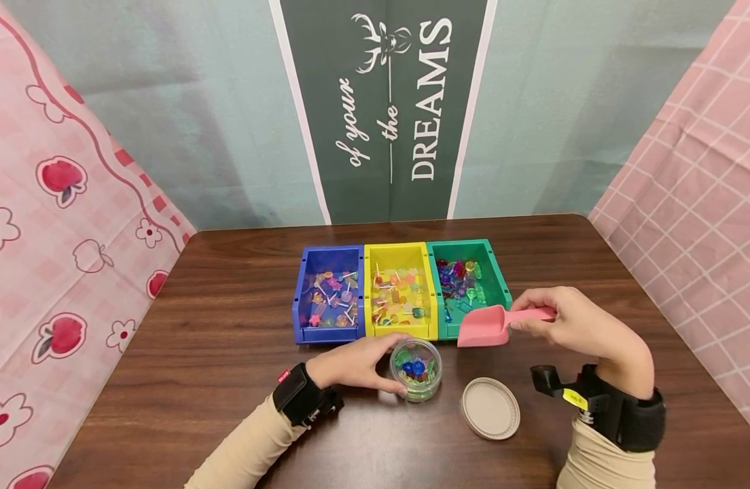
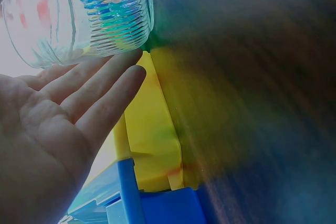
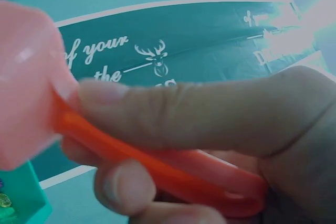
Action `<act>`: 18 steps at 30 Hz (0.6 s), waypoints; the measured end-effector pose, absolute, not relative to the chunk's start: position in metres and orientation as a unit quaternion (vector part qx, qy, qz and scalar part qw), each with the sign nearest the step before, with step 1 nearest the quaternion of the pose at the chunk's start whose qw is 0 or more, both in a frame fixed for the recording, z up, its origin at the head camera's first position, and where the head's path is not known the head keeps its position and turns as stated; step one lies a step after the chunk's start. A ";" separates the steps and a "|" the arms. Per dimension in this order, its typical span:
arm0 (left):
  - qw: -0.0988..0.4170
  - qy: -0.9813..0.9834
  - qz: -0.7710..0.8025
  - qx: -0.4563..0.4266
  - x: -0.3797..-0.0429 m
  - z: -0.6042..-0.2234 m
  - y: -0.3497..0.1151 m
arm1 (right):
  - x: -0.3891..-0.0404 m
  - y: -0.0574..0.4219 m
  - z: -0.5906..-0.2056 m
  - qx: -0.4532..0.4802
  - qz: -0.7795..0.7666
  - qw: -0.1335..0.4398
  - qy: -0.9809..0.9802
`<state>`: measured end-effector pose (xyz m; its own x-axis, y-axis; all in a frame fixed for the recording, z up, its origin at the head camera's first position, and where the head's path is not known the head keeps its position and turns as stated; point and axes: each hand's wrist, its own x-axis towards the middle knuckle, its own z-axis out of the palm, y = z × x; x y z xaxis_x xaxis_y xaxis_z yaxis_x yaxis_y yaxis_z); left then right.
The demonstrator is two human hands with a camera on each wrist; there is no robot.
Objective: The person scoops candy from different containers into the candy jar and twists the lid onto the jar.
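My left hand [image 1: 364, 367] grips a small clear plastic jar [image 1: 425, 390] from its left side, thumb in front and fingers behind. Inside the open jar lie blue, green and yellow translucent charms. In the left wrist view the jar's ribbed wall [image 2: 118, 24] rests against the fingers. My right hand [image 1: 564, 319] pinches the handle of a pink scoop [image 1: 485, 327] between thumb and fingers. That scoop is held at the front right of a green bin [image 1: 500, 288], which contains colourful translucent charms. The right wrist view shows the thumb lying along the handle [image 3: 173, 177].
Left of the green bin, joined in a row, stand a yellow bin [image 1: 396, 255] and a blue bin [image 1: 332, 258], both with small candy-shaped charms. A round beige lid [image 1: 490, 409] lies on the brown wooden table [image 1: 240, 299], right of the jar.
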<state>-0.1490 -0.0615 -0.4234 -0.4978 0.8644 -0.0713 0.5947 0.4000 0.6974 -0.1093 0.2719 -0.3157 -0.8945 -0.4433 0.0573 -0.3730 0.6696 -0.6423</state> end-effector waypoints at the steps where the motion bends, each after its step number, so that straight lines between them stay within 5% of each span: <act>1: 0.219 0.808 0.310 0.450 -0.149 -0.423 -0.061 | -0.110 0.271 -0.316 -0.214 -0.333 0.047 0.917; 9: 0.218 0.808 0.310 0.451 -0.149 -0.423 -0.061 | -0.123 0.267 -0.324 -0.152 -0.269 0.009 0.951; 18: 0.217 0.809 0.308 0.452 -0.149 -0.424 -0.060 | -0.140 0.264 -0.332 -0.131 -0.281 0.044 0.950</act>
<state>-0.1489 -0.0605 -0.4242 -0.4971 0.8646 -0.0732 0.5970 0.4021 0.6942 -0.1398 0.2636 -0.3318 -0.9619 -0.2731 -0.0111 -0.2231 0.8080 -0.5453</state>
